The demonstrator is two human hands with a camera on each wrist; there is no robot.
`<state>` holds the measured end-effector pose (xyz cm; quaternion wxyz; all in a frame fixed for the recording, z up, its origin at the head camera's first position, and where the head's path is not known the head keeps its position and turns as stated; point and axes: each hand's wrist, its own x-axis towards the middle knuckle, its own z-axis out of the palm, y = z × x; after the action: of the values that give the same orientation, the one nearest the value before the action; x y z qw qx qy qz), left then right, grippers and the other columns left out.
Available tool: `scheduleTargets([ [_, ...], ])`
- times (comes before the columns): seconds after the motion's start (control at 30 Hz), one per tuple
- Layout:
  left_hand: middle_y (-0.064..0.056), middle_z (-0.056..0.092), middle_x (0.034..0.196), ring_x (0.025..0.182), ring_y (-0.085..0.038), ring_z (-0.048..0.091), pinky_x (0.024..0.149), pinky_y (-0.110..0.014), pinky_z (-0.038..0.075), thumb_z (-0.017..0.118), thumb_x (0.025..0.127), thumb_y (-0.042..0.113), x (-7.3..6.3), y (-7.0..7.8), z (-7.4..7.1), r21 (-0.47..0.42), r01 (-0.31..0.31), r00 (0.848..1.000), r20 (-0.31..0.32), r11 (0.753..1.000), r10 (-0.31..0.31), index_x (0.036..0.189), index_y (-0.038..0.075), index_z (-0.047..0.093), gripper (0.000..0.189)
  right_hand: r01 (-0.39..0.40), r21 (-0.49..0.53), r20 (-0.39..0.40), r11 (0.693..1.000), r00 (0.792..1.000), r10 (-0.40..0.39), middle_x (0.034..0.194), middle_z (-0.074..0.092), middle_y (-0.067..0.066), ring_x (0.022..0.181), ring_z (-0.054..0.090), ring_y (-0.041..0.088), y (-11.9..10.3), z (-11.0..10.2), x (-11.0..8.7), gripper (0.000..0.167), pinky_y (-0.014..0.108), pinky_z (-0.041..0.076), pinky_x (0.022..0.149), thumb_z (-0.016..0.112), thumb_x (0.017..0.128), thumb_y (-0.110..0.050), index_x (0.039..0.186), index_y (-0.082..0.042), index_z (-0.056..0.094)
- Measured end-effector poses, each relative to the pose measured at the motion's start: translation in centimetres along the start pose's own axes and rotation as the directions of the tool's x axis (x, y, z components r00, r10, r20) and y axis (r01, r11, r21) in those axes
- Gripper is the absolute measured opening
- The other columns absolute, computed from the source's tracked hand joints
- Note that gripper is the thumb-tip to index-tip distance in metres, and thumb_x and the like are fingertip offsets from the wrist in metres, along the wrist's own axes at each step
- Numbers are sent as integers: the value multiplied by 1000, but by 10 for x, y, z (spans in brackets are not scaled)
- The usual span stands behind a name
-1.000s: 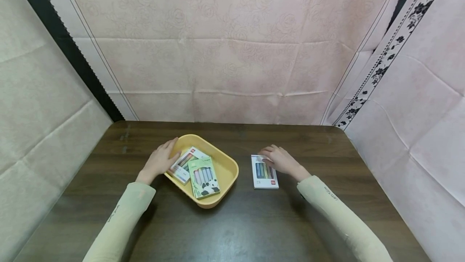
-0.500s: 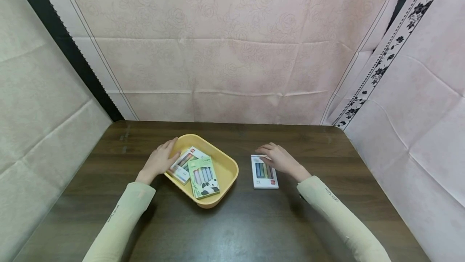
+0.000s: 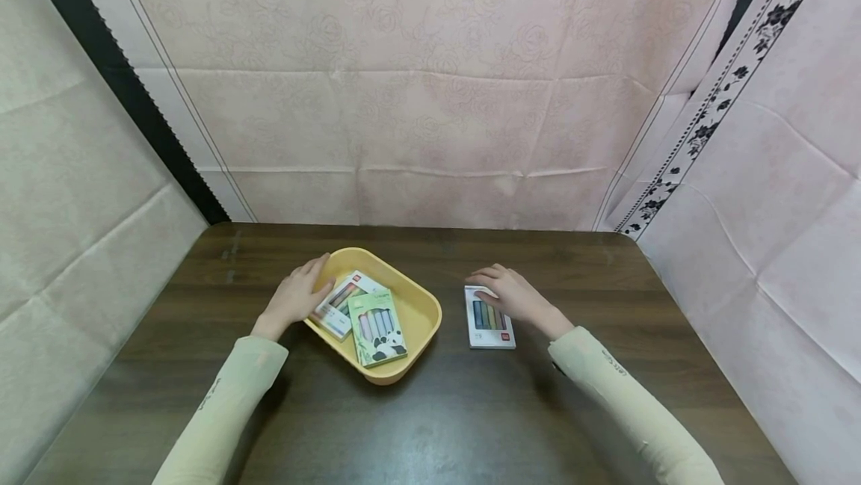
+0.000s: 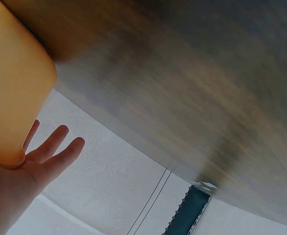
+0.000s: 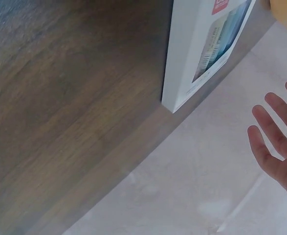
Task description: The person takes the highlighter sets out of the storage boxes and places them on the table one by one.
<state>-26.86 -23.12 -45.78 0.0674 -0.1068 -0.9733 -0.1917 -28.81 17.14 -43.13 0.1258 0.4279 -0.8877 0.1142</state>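
Note:
A yellow tray stands left of the table's middle, holding a white pen box and, partly over it, a green box with a panda picture. My left hand rests at the tray's upper left rim, thumb on the inner side; its other fingers extend loosely beyond the tray wall. Over the far end of another white box of coloured pens hovers my right hand, with nothing in its grasp. The right wrist view shows its fingers spread and slightly bent beside that pen box.
The dark wooden table carries all of this. Pale patterned cloth hangs behind its far edge, and more cloth hangs at both sides. A dark strip runs down the left cloth.
My right hand has shifted slightly left and away from me over the pen box. The left hand, the tray and the boxes stay where they were.

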Motion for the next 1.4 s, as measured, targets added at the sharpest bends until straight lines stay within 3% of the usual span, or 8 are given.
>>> scheduleTargets([
  [0.33, -23, 32, 140, 123, -47, 33, 96, -60, 30, 42, 93, 35, 0, 2, -2, 23, -1, 1000, 27, 1000, 0, 140, 3, 23, 60, 48, -20, -29, 999, 998, -48, 107, 64, 4, 97, 58, 18, -10, -2, 4, 27, 33, 49, 80, 62, 83, -17, 110, -13, 63],
  [0.87, -16, 19, 148, 134, -44, 14, 97, -67, 20, 40, 93, 40, 2, 0, -2, 88, -1, 998, 66, 996, -5, 142, 6, 20, 63, 123, -40, -101, 992, 987, -126, 105, 65, 6, 94, 59, 19, -23, -1, 11, 27, 33, 49, 77, 62, 82, -17, 108, -10, 64],
  [1.23, -12, 13, 150, 136, -42, 6, 99, -67, 14, 38, 93, 42, 1, 1, -4, 101, 9, 995, 97, 995, -19, 144, 10, 13, 66, 140, -26, -87, 990, 986, -142, 107, 65, 6, 96, 58, 19, -37, -3, 20, 26, 34, 49, 78, 57, 86, -20, 109, -10, 64],
  [1.4, -11, 16, 150, 137, -37, 7, 102, -64, 13, 40, 93, 38, 1, 2, -4, 93, -29, 998, 53, 995, 25, 143, 10, 18, 62, 138, -38, -83, 990, 987, -141, 107, 65, 5, 96, 58, 18, -41, -3, 22, 26, 34, 49, 79, 59, 85, -20, 109, -11, 64],
])
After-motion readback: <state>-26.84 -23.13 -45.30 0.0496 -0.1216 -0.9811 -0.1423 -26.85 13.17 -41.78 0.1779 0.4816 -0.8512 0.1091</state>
